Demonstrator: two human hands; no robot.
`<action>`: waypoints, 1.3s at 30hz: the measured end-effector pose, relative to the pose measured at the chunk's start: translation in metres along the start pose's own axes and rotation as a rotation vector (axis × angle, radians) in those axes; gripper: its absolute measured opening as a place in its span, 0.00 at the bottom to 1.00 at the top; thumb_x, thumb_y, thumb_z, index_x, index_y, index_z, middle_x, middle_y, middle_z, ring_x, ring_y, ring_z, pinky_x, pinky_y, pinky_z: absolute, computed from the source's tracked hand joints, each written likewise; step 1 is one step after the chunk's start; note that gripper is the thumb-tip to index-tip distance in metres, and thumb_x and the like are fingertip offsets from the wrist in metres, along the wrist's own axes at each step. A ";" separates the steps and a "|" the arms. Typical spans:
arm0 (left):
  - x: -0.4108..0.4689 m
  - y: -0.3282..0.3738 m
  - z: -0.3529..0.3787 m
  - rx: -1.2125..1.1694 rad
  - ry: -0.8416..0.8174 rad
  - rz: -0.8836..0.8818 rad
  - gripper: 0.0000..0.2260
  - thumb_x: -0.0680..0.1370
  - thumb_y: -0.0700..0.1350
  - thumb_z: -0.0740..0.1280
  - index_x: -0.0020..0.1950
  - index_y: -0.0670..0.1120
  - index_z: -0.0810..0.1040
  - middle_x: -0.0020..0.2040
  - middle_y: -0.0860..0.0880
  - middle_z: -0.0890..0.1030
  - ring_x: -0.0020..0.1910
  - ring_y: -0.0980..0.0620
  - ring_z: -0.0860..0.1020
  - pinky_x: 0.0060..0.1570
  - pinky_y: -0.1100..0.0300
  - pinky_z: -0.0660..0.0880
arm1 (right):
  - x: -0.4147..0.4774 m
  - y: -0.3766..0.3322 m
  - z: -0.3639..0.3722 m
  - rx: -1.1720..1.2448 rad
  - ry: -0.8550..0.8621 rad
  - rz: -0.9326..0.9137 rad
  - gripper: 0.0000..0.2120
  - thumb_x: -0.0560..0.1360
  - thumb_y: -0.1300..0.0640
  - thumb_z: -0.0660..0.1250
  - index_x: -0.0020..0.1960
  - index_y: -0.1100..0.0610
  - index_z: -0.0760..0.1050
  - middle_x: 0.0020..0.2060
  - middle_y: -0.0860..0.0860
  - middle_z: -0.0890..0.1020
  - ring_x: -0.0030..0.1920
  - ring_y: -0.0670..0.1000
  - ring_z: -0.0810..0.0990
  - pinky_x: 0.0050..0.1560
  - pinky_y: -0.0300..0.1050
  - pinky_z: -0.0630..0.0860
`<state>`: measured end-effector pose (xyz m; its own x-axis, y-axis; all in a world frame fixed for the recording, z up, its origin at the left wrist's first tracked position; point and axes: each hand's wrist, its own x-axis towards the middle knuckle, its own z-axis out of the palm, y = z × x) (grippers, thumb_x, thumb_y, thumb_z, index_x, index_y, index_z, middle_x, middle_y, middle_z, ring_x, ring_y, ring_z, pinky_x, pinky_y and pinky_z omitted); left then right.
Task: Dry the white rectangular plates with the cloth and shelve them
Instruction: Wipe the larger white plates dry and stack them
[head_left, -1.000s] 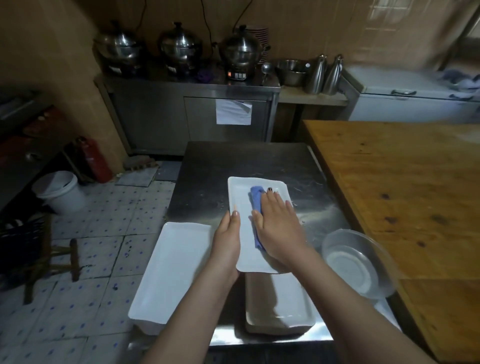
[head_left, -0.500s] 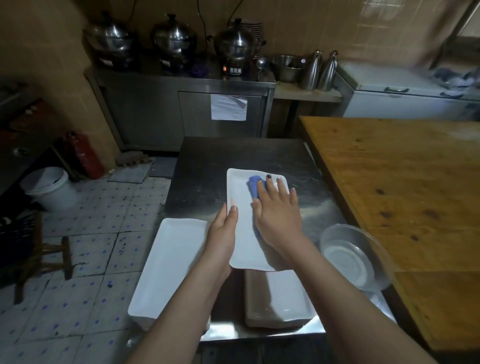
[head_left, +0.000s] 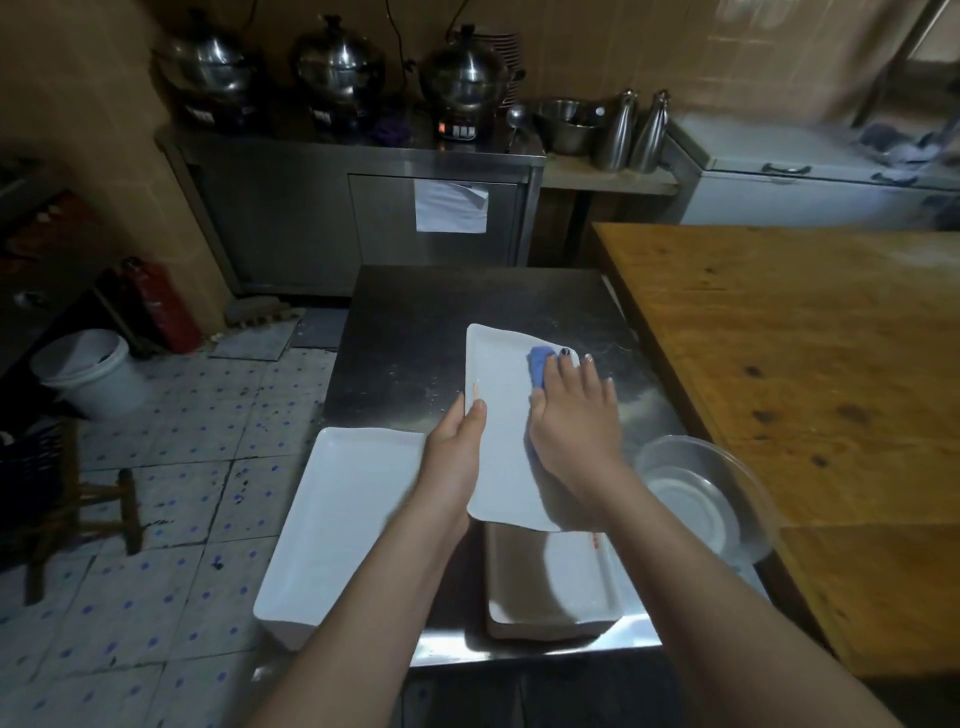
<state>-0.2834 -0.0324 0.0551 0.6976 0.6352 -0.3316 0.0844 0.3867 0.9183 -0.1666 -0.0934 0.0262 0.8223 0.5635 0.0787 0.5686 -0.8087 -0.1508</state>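
A white rectangular plate (head_left: 503, 405) lies lengthwise over the steel table (head_left: 415, 332). My left hand (head_left: 457, 452) grips its left edge, thumb on top. My right hand (head_left: 574, 421) lies flat with straight fingers, pressing a blue cloth (head_left: 540, 364) onto the plate's far right part. A second white rectangular plate (head_left: 343, 519) sits at the table's near left corner, overhanging the edge. A third plate (head_left: 561, 587) rests near the front edge, partly under the one I hold.
A clear glass bowl (head_left: 701, 499) stands at the table's right edge beside a wooden table (head_left: 805, 364). A steel counter (head_left: 363, 208) with three pots lines the back wall. A white bucket (head_left: 88, 374), a red extinguisher (head_left: 161, 306) and a stool (head_left: 93, 509) stand on the tiled floor.
My right hand has slid the blue cloth farther away along the plate toward its far right corner. The left hand kept its grip on the left edge.
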 end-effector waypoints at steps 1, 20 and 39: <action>-0.002 -0.003 0.000 -0.002 -0.002 -0.002 0.07 0.81 0.49 0.58 0.57 0.58 0.72 0.39 0.60 0.81 0.30 0.63 0.81 0.25 0.68 0.75 | 0.006 0.002 -0.002 -0.026 -0.002 0.023 0.25 0.82 0.49 0.42 0.78 0.53 0.46 0.78 0.50 0.48 0.77 0.54 0.42 0.74 0.53 0.38; 0.002 -0.016 -0.008 -0.013 -0.072 -0.036 0.09 0.81 0.50 0.57 0.55 0.57 0.75 0.37 0.60 0.83 0.35 0.59 0.82 0.29 0.67 0.76 | 0.001 -0.023 0.003 0.080 0.007 -0.093 0.24 0.82 0.53 0.46 0.77 0.55 0.52 0.77 0.50 0.52 0.77 0.54 0.47 0.74 0.50 0.41; 0.005 -0.029 -0.036 0.043 -0.036 -0.125 0.16 0.81 0.54 0.57 0.65 0.53 0.74 0.52 0.53 0.82 0.48 0.53 0.82 0.39 0.62 0.77 | -0.019 -0.042 0.018 0.056 0.013 -0.223 0.24 0.82 0.49 0.45 0.77 0.52 0.49 0.77 0.48 0.51 0.77 0.52 0.43 0.73 0.51 0.37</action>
<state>-0.3079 -0.0165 0.0190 0.7050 0.5590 -0.4365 0.2022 0.4316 0.8791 -0.2065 -0.0674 0.0135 0.6767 0.7249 0.1284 0.7346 -0.6533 -0.1832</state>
